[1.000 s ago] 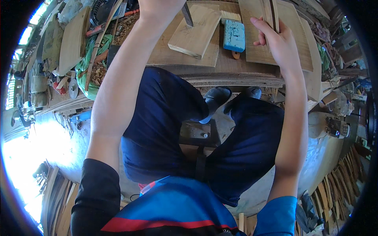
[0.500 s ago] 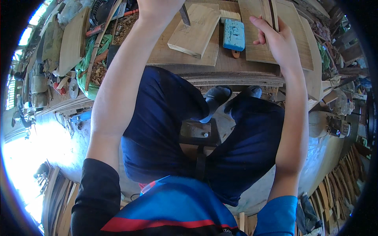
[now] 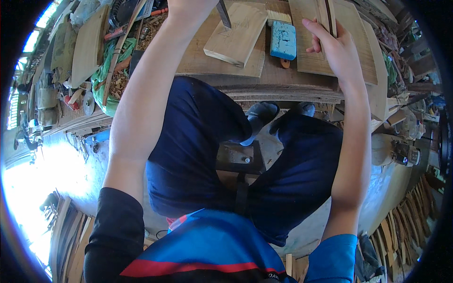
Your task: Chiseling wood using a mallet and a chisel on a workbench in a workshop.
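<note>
Pale wood block (image 3: 231, 42), pencil-marked, lies tilted on a thin board near the tabletop's (image 3: 274, 75) near edge. Dark metal blade (image 3: 223, 15) stands over it, lower end seemingly touching the marks. Left hand (image 3: 196, 7) is at the blade's upper end (mostly cropped, can't tell its grip). Right hand (image 3: 339, 49) has fingers curled round a slotted wooden bar (image 3: 324, 19), above a wide board (image 3: 356, 54) toward the right edge. Chipped blue block (image 3: 283, 41) sits between the boards.

A tilted blade (image 3: 223, 15) meets a marked block (image 3: 237, 38), left of a wooden bar (image 3: 323, 15).
</note>
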`<control>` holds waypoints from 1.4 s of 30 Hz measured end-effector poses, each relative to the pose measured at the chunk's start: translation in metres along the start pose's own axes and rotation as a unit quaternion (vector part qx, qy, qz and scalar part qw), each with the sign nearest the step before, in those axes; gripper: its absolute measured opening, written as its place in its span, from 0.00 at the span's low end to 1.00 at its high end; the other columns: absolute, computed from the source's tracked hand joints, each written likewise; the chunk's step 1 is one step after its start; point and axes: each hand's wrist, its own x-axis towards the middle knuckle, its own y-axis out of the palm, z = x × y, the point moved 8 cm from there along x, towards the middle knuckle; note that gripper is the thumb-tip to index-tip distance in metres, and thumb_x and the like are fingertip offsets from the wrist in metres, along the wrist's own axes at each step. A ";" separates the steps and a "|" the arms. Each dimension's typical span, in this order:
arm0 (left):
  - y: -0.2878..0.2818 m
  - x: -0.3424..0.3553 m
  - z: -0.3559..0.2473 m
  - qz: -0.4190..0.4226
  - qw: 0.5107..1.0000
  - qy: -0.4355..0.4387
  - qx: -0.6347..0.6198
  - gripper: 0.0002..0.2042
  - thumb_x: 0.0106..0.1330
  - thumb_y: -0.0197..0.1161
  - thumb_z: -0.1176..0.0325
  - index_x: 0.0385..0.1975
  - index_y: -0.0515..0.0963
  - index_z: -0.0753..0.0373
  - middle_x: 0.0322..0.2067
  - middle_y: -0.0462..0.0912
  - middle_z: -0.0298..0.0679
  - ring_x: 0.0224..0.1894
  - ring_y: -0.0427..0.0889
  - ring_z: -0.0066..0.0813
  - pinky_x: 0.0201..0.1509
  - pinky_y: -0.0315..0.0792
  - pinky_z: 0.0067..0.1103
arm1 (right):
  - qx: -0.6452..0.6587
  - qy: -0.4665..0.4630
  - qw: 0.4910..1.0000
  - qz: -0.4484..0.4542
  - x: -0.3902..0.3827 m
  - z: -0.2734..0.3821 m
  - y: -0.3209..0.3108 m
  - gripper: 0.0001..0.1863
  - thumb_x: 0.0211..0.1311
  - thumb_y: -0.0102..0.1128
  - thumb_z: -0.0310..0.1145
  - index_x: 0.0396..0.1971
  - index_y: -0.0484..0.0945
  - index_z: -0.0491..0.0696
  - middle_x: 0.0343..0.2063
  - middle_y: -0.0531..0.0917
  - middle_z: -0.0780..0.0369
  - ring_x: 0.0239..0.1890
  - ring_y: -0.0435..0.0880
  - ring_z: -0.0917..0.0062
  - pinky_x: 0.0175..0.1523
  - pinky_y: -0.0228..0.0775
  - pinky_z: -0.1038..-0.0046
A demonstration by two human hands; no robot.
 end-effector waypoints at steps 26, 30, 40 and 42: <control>-0.013 0.009 0.008 -0.029 0.999 0.003 0.046 0.10 0.76 0.61 0.68 0.45 0.66 0.63 0.26 0.71 0.32 0.25 0.70 0.19 0.29 0.68 0.20 | -0.014 -0.007 1.000 0.001 -0.007 0.014 0.005 0.30 0.62 0.71 0.54 0.47 0.82 0.39 0.36 0.87 0.58 0.37 0.87 0.75 0.42 0.82 0.72; -0.011 0.004 0.000 -0.046 0.996 0.043 0.070 0.11 0.75 0.62 0.68 0.44 0.66 0.65 0.27 0.71 0.37 0.29 0.69 0.24 0.36 0.68 0.22 | -0.012 -0.002 1.000 0.007 -0.010 0.013 0.009 0.27 0.62 0.71 0.52 0.43 0.82 0.41 0.31 0.86 0.59 0.34 0.87 0.75 0.41 0.80 0.73; -0.013 0.003 0.002 -0.028 0.997 0.028 0.060 0.11 0.75 0.62 0.69 0.44 0.66 0.65 0.27 0.73 0.39 0.28 0.71 0.26 0.35 0.69 0.22 | -0.026 0.008 0.999 0.022 -0.013 0.017 0.019 0.29 0.60 0.72 0.54 0.43 0.81 0.40 0.27 0.84 0.61 0.29 0.86 0.76 0.39 0.77 0.73; -0.010 0.003 0.003 -0.019 0.998 0.002 0.060 0.11 0.75 0.62 0.69 0.44 0.66 0.65 0.27 0.73 0.38 0.28 0.71 0.26 0.35 0.69 0.22 | -0.034 0.017 0.999 0.022 -0.014 0.016 0.018 0.30 0.60 0.72 0.54 0.44 0.81 0.40 0.27 0.84 0.60 0.29 0.86 0.76 0.39 0.77 0.72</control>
